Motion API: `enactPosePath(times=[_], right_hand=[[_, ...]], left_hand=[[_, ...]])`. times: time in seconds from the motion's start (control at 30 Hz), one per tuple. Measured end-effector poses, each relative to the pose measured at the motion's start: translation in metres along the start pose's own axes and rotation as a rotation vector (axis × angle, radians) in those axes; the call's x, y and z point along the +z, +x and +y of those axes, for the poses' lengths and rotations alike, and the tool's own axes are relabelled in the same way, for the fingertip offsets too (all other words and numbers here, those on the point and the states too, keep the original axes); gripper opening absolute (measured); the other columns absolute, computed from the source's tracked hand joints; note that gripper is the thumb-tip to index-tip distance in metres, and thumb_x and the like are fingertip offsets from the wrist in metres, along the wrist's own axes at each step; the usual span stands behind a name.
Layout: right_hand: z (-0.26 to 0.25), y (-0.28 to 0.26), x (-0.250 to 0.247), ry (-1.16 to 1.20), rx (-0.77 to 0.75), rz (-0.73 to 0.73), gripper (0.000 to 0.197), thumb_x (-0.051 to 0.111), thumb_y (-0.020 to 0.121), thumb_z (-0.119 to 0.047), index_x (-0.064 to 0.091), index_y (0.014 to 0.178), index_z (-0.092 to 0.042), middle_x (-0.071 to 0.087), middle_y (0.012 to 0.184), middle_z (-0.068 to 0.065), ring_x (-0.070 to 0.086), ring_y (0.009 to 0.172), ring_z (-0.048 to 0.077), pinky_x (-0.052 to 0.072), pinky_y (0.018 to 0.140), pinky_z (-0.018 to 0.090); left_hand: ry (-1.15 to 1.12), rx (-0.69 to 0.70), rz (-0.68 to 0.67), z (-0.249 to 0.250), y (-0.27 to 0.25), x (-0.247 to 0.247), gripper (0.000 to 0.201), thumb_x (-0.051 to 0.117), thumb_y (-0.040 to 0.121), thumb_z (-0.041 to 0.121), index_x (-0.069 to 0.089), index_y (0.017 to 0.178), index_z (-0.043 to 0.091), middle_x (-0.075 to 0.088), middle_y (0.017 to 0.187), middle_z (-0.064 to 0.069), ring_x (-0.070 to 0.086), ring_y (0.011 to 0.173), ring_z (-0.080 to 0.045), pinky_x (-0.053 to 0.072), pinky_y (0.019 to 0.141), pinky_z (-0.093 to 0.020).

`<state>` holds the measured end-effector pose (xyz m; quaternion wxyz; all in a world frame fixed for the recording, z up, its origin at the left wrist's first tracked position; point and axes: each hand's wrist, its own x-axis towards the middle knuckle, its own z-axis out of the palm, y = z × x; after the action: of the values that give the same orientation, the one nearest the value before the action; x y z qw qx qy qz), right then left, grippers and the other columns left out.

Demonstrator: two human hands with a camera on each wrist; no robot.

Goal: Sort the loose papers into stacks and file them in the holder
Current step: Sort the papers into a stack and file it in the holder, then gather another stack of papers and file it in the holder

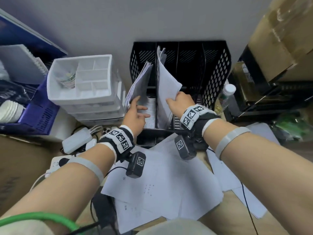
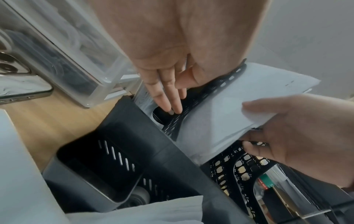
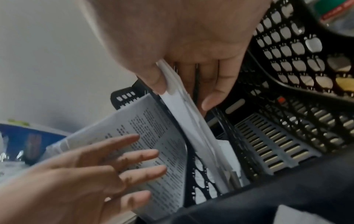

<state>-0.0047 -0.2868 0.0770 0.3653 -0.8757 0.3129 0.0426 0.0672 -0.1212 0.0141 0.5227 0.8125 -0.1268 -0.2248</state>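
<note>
The right hand (image 1: 179,102) pinched a sheaf of papers (image 1: 166,85), thumb on one face and fingers on the other, with its lower edge already down in the second slot from the left of the black mesh holder (image 1: 218,68). The left hand (image 1: 135,114) lay open, fingers straight, resting against the printed stack (image 1: 137,87) that leaned leftward in the first slot.

To do this step well, I judged that the sheaf should go straight down along the divider, with the grip kept until the bottom edge seated on the slotted floor. The left hand should hold the neighbouring stack back, so no sheet caught on the divider or crossed into the wrong slot. The top corners looked ruffled and would want squaring.

The holder's two right slots showed no paper. More loose sheets (image 1: 162,184) lay spread on the bench (image 1: 228,216), near the holder's front. Left of the holder stood a white drawer organiser (image 1: 81,94), one of its top compartments holding a small cup. At the far left, a blue crate (image 1: 39,116) held stacked white dishes.
</note>
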Motion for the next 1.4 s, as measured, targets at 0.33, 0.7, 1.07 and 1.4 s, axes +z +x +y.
enactPosePath(times=[0.33,0.7,1.07,1.4], right_hand=[[0.002,-0.028,0.014,-0.176,-0.125,0.121,0.028,0.045,0.097,-0.034,0.055,0.105,-0.009,0.065,0.096,0.012,0.065,0.086,0.036,0.050,0.072,0.035],[0.099,-0.103,0.094,-0.161,0.314,-0.209,0.016,0.048,0.085,-0.025,0.061,0.093,-0.019,0.069,0.100,0.009,0.068,0.092,0.030,0.056,0.084,0.038],[0.138,-0.189,0.171,0.135,0.622,-0.151,0.057,0.060,0.084,-0.013,0.034,0.133,0.000,0.058,0.122,0.016,0.059,0.108,0.033,0.049,0.089,0.034],[0.138,-0.218,0.093,0.363,0.466,0.096,0.025,0.055,0.092,-0.010,0.060,0.117,-0.008,0.062,0.118,0.013,0.057,0.098,0.026,0.041,0.081,0.028]], left_hand=[[-0.043,0.060,-0.087,-0.007,-0.020,-0.008,0.053,0.036,0.090,-0.015,0.051,0.132,0.013,0.069,0.100,-0.012,0.071,0.084,-0.021,0.053,0.073,-0.033],[0.750,-0.238,-0.259,-0.116,-0.071,-0.068,0.044,0.064,0.086,0.018,0.054,0.129,0.018,0.054,0.134,-0.015,0.058,0.116,-0.034,0.049,0.094,-0.037],[0.703,-0.410,-0.262,-0.168,-0.098,-0.085,0.081,0.071,0.085,0.025,0.026,0.149,0.003,0.055,0.137,-0.020,0.056,0.122,-0.038,0.047,0.098,-0.041],[-0.052,-0.473,-0.429,-0.147,-0.136,-0.080,0.047,0.075,0.085,0.025,0.060,0.129,0.015,0.070,0.122,-0.007,0.068,0.109,-0.024,0.056,0.082,-0.032]])
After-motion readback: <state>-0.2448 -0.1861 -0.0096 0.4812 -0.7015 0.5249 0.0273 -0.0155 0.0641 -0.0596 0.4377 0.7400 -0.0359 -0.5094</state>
